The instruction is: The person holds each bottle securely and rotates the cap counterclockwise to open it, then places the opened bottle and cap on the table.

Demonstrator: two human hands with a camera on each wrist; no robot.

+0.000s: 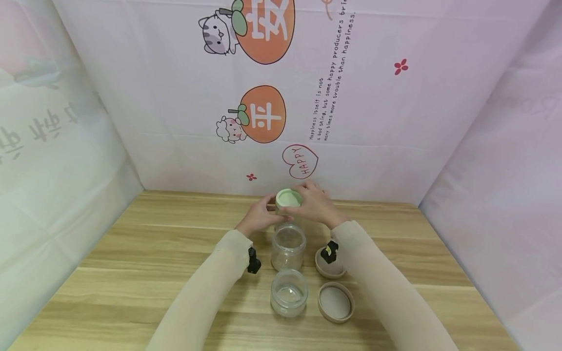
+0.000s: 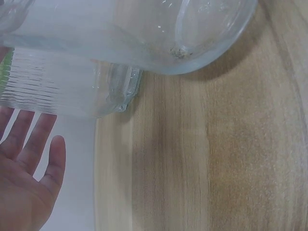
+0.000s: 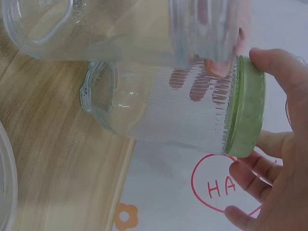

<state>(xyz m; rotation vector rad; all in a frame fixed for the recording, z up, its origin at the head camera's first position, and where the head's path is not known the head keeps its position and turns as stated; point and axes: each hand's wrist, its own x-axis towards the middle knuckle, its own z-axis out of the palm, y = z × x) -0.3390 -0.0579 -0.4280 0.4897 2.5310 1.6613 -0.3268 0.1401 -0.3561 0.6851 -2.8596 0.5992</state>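
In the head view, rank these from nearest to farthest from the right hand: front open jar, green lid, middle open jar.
1. Green lid: at the fingers of the right hand, on top of the rear jar.
2. Middle open jar: in the row between the other two jars.
3. Front open jar: the jar closest to the person.

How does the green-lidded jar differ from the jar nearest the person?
The green-lidded jar is covered by its green lid; the nearest jar is open. The left hand grips the green-lidded jar, while the nearest jar is untouched. The green-lidded jar is toward the back wall; the nearest jar stands closer to the wearer. Both are clear.
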